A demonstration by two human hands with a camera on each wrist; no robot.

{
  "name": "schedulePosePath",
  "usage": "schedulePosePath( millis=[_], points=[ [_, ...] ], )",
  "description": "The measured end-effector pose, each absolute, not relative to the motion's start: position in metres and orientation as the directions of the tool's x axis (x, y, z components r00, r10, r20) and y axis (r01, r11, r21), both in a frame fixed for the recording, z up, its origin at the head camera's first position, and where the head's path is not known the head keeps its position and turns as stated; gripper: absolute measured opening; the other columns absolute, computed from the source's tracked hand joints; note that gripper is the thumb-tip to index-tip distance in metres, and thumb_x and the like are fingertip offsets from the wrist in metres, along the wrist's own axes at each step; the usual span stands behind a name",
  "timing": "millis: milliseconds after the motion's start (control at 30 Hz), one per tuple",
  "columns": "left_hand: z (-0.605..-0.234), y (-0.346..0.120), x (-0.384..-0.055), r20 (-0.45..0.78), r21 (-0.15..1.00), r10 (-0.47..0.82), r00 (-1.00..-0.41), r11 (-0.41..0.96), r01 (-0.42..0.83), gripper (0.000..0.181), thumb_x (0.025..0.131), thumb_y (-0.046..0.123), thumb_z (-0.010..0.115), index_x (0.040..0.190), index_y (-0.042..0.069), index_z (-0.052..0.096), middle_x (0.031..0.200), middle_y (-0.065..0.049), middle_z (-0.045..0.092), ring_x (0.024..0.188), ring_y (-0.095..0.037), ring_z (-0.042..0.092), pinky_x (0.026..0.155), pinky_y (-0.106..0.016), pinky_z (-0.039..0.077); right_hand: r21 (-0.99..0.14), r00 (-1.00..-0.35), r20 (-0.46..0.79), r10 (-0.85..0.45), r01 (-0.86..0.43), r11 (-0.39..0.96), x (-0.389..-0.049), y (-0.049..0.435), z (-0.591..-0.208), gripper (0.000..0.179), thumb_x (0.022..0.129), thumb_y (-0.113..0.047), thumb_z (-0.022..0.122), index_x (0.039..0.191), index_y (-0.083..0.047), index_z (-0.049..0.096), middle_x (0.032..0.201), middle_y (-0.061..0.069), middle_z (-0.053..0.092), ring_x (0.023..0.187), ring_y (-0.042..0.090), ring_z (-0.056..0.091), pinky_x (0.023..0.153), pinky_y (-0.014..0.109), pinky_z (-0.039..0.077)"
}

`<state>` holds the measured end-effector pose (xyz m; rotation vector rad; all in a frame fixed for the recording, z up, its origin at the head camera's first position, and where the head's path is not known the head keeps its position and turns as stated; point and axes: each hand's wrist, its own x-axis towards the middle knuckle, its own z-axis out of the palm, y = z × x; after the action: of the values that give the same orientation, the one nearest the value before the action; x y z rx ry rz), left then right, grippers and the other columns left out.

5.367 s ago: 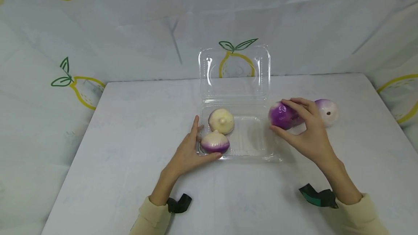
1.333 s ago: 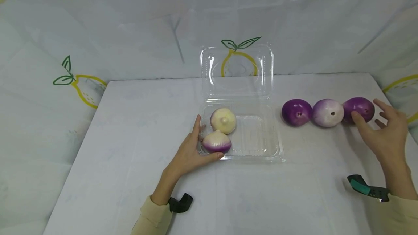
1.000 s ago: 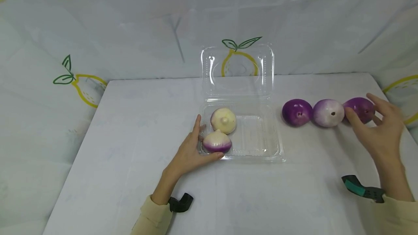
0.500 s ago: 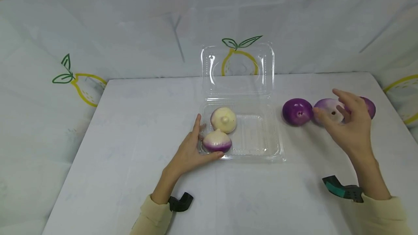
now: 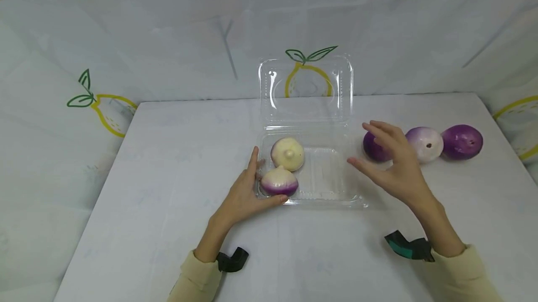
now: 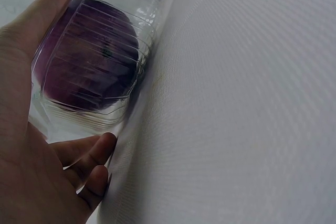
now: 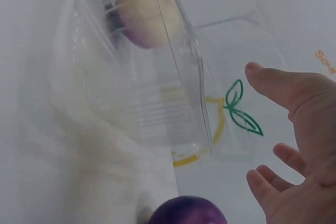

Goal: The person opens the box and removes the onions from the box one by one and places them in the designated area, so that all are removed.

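In the head view, my left hand holds the front left corner of a clear plastic clamshell container, thumb along the front rim, fingers at the side. Two cream-and-purple onions, one upright and one tipped, sit in the container's left half. Its lid stands raised at the back. My right hand hovers right of the container with spread fingers and nothing in them. It partly covers a dark purple onion. In the right wrist view, that hand shows an empty palm.
A whitish-purple onion and another purple onion continue the row to the right on the white table. A white cloth with lemon prints hangs behind the table.
About five seconds ago my right hand held a purple onion beside the container; later a purple onion sits at the row's right end. Since then the empty hand has moved left. Left hand stays.
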<state>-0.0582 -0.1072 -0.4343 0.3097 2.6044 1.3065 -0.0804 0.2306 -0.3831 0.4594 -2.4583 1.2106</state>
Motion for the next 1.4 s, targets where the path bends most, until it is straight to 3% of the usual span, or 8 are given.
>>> schedulePosePath(
  millis=[200, 300, 533, 667, 800, 1100, 1400],
  points=[
    [-0.434, -0.107, -0.058, -0.102, 0.813, 0.278, -0.955, 0.577, 0.081, 0.132, 0.075, 0.048, 0.088, 0.166, 0.024, -0.004, 0.162, -0.011, 0.042, 0.139, -0.03, 0.053, 0.118, -0.059, 0.038, -0.625, -0.847, 0.423, -0.322, -0.53, 0.573, -0.078, 0.209, -0.382, 0.085, 0.066, -0.001, 0.093, 0.144, -0.012, 0.06, 0.147, 0.017, 0.054, 0.138, 0.026, 0.049, 0.111, 0.004, 0.028],
    [-0.433, -0.107, -0.058, -0.105, 0.817, 0.278, -0.955, 0.572, 0.076, 0.132, 0.075, 0.048, 0.089, 0.166, 0.025, -0.004, 0.162, -0.012, 0.042, 0.141, -0.031, 0.051, 0.118, -0.059, 0.037, -0.608, -0.821, 0.399, -0.407, -0.57, 0.553, -0.077, 0.199, -0.382, 0.082, 0.068, -0.005, 0.093, 0.143, -0.013, 0.06, 0.148, 0.014, 0.053, 0.136, 0.033, 0.05, 0.111, 0.004, 0.026],
    [-0.432, -0.107, -0.058, -0.114, 0.81, 0.274, -0.955, 0.582, 0.07, 0.131, 0.076, 0.048, 0.088, 0.166, 0.027, -0.005, 0.162, -0.013, 0.042, 0.139, -0.032, 0.053, 0.117, -0.06, 0.038, -0.662, -0.79, 0.337, -0.511, -0.585, 0.468, -0.076, 0.175, -0.388, 0.07, 0.076, -0.011, 0.09, 0.14, -0.011, 0.063, 0.146, 0.01, 0.056, 0.135, 0.03, 0.054, 0.112, 0.006, 0.031],
    [-0.432, -0.107, -0.058, -0.106, 0.81, 0.281, -0.954, 0.581, 0.081, 0.131, 0.076, 0.048, 0.088, 0.166, 0.025, -0.005, 0.162, -0.013, 0.042, 0.136, -0.031, 0.055, 0.116, -0.061, 0.04, -0.692, -0.788, 0.307, -0.533, -0.57, 0.443, -0.075, 0.162, -0.391, 0.065, 0.078, -0.015, 0.09, 0.138, -0.009, 0.064, 0.143, 0.011, 0.058, 0.134, 0.029, 0.056, 0.113, 0.028, 0.046],
    [-0.433, -0.107, -0.058, -0.105, 0.809, 0.278, -0.955, 0.582, 0.081, 0.131, 0.076, 0.049, 0.088, 0.166, 0.024, -0.005, 0.162, -0.012, 0.042, 0.132, -0.03, 0.057, 0.115, -0.06, 0.041, -0.703, -0.784, 0.259, -0.564, -0.554, 0.447, -0.074, 0.153, -0.393, 0.067, 0.079, -0.019, 0.089, 0.14, -0.01, 0.063, 0.142, 0.009, 0.059, 0.133, 0.029, 0.057, 0.108, 0.048, 0.05],
    [-0.432, -0.107, -0.057, -0.108, 0.803, 0.272, -0.956, 0.591, 0.077, 0.132, 0.075, 0.051, 0.088, 0.166, 0.027, -0.005, 0.162, -0.006, 0.043, 0.127, -0.024, 0.057, 0.113, -0.057, 0.043, -0.729, -0.779, 0.172, -0.603, -0.513, 0.454, -0.071, 0.138, -0.397, 0.063, 0.082, -0.026, 0.087, 0.139, -0.014, 0.063, 0.139, 0.005, 0.06, 0.13, 0.023, 0.06, 0.105, 0.046, 0.053],
    [-0.431, -0.108, -0.058, -0.114, 0.788, 0.279, -0.953, 0.61, 0.084, 0.132, 0.075, 0.053, 0.087, 0.165, 0.029, -0.007, 0.163, -0.007, 0.042, 0.132, -0.026, 0.056, 0.115, -0.058, 0.041, -0.768, -0.767, 0.135, -0.628, -0.481, 0.422, -0.074, 0.137, -0.398, 0.065, 0.084, -0.02, 0.086, 0.142, -0.009, 0.06, 0.137, 0.009, 0.061, 0.122, 0.025, 0.063, 0.095, 0.039, 0.059]
  ],
)
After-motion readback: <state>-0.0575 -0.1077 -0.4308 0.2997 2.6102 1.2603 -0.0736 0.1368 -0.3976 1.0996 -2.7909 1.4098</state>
